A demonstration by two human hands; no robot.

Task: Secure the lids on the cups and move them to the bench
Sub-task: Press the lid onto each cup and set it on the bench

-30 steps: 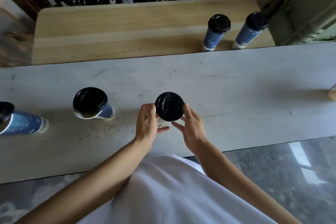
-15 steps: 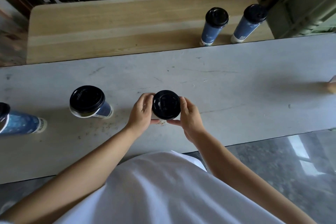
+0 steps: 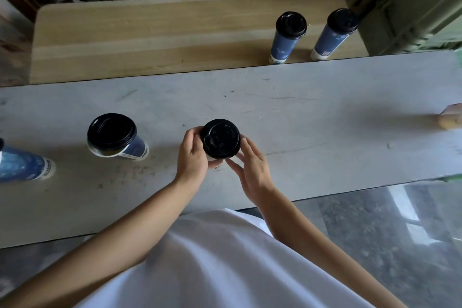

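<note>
Item: black-lidded cup [image 3: 221, 139], upright mid-way along the grey counter [image 3: 325, 132], toward its near edge, between both hands.
Left hand [image 3: 192, 157]: fingers curled round the cup's left side, grasping it.
Right hand [image 3: 252, 170]: fingers nearly straight, tips touching the lid's right rim, released.
Toward the left edge: second lidded cup [image 3: 112, 136], cropped blue cup [image 3: 22, 166].
Wooden counter [image 3: 150, 45] behind, right end: two finished cups [image 3: 290, 35].
</note>
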